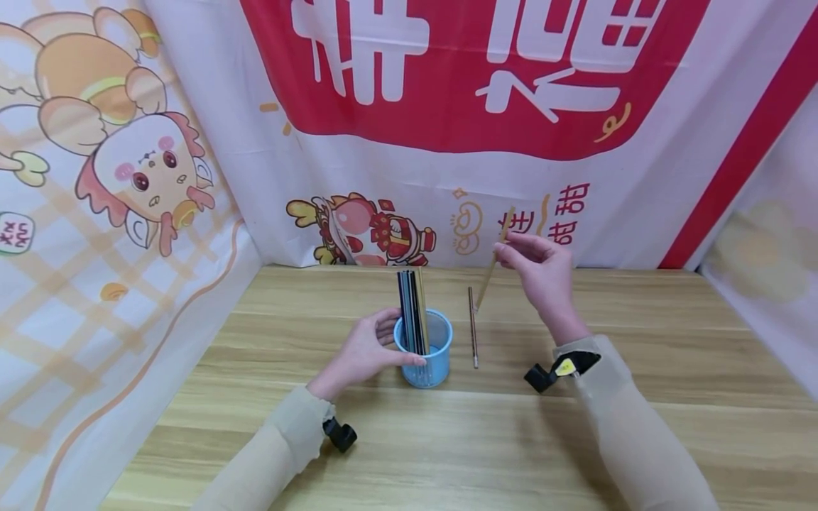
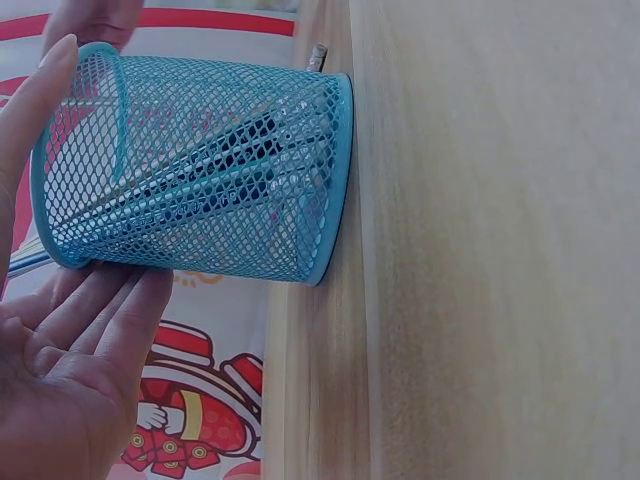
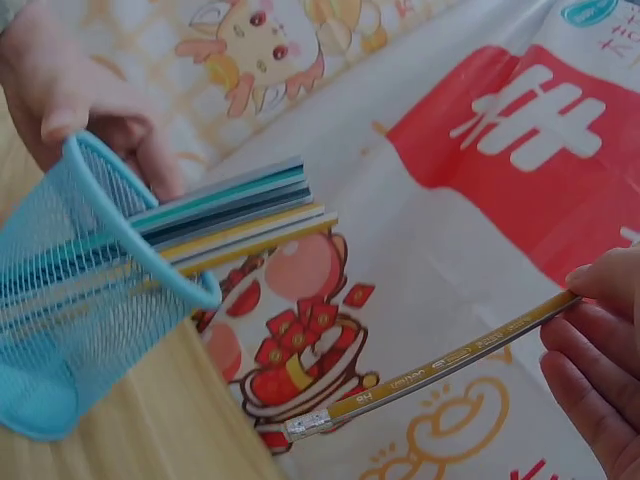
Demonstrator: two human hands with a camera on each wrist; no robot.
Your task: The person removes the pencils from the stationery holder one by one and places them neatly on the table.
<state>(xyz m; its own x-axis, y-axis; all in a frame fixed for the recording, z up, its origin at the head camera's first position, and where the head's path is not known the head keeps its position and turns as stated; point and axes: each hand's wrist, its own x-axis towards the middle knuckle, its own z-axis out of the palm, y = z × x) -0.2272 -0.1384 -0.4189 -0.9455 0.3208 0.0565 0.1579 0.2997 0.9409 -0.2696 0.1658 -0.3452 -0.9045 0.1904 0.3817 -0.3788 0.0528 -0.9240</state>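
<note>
A light blue mesh pencil cup (image 1: 438,370) stands upright on the wooden table, with several dark, teal and yellow pencils (image 3: 235,215) leaning together inside. My left hand (image 1: 366,356) holds the cup from its left side, thumb near the front rim and fingers along the far wall. To the right and higher, my right hand (image 1: 544,275) pinches a yellow pencil (image 3: 440,366) by one end. Its silver-ferruled end points down, and the pencil slants above the table. One reddish-brown pencil (image 1: 473,330) lies on the table just right of the cup.
Behind the wooden table (image 1: 447,447) hangs a white cloth with a red printed panel (image 1: 447,121). A patterned cloth (image 1: 70,284) borders the left side, and another pale cloth (image 1: 767,255) the right.
</note>
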